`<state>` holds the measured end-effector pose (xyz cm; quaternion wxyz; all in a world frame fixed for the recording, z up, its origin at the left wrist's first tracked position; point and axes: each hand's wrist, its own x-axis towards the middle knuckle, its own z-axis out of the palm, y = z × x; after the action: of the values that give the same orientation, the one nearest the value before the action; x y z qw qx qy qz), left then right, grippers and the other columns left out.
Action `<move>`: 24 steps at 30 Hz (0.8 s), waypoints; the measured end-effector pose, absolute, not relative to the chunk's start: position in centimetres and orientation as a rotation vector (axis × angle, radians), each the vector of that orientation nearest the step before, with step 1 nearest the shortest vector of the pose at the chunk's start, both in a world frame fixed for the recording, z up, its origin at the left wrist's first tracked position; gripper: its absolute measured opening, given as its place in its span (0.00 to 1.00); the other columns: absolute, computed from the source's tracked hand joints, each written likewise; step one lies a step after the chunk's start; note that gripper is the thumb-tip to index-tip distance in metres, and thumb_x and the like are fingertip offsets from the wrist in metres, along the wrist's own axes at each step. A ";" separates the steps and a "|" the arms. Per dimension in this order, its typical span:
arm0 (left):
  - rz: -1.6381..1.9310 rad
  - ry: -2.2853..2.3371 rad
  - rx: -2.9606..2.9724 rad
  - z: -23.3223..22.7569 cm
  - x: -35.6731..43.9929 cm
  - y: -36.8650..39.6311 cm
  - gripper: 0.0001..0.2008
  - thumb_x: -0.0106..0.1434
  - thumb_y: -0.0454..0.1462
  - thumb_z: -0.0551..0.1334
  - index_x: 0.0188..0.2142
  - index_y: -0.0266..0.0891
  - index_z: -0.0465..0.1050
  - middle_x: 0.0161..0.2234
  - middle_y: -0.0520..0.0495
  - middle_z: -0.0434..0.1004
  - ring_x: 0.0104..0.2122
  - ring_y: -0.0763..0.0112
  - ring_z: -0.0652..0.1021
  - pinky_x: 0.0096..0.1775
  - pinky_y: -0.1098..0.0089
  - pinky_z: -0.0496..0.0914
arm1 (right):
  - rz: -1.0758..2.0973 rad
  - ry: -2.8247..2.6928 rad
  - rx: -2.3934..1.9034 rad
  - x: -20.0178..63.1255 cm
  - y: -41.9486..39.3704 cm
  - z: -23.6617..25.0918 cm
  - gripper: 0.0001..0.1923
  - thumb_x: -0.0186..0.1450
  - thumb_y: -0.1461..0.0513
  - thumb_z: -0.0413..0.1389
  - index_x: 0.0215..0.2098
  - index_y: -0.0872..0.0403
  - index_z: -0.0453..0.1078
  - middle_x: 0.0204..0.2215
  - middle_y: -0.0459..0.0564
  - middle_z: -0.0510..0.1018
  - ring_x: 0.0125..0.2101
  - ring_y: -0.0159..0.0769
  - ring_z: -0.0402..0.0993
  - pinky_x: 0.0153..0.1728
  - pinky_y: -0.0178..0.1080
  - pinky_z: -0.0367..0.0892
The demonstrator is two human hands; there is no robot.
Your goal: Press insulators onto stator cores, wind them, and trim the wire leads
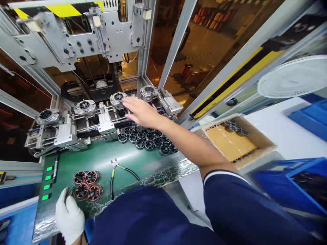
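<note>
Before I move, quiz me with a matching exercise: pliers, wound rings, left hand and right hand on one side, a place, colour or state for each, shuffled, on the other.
1. Pliers
2. Wound rings
3. Left hand
4. Right hand

A. Bare, at the machine
B. Spread open on the green table
C. Gloved in white
D. Four together, black and orange

Pairs: 1-B, 2-D, 3-C, 4-A
</note>
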<state>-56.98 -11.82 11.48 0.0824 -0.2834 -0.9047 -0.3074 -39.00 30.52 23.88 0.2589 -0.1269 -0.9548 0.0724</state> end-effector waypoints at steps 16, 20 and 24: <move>-0.771 -2.738 -0.858 11.7 -57.1 -11.4 0.26 0.68 0.46 0.52 0.60 0.36 0.68 0.57 0.37 0.74 0.57 0.46 0.73 0.59 0.50 0.68 | 0.247 -2.720 -0.984 -23.0 18.4 13.3 0.07 0.65 0.70 0.54 0.36 0.60 0.75 0.65 0.62 0.59 0.68 0.60 0.46 0.60 0.64 0.58; -0.803 -2.739 -0.827 11.7 -57.1 -11.4 0.25 0.68 0.46 0.53 0.60 0.38 0.68 0.56 0.39 0.74 0.57 0.47 0.74 0.59 0.51 0.68 | 0.341 -2.737 -0.957 -23.6 17.7 14.3 0.04 0.61 0.71 0.57 0.33 0.60 0.74 0.66 0.60 0.58 0.68 0.62 0.46 0.61 0.66 0.55; -0.822 -2.741 -0.820 11.5 -57.0 -11.7 0.25 0.68 0.46 0.54 0.60 0.39 0.68 0.57 0.41 0.74 0.57 0.49 0.74 0.59 0.51 0.67 | 1.216 -2.167 -0.946 -24.0 17.3 16.0 0.03 0.62 0.68 0.59 0.30 0.57 0.72 0.62 0.57 0.65 0.67 0.54 0.51 0.66 0.64 0.47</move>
<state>-56.98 -11.68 11.53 0.0822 -0.2745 -0.9177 -0.2753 -23.98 17.27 16.05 0.2390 -0.3456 -0.7914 0.4439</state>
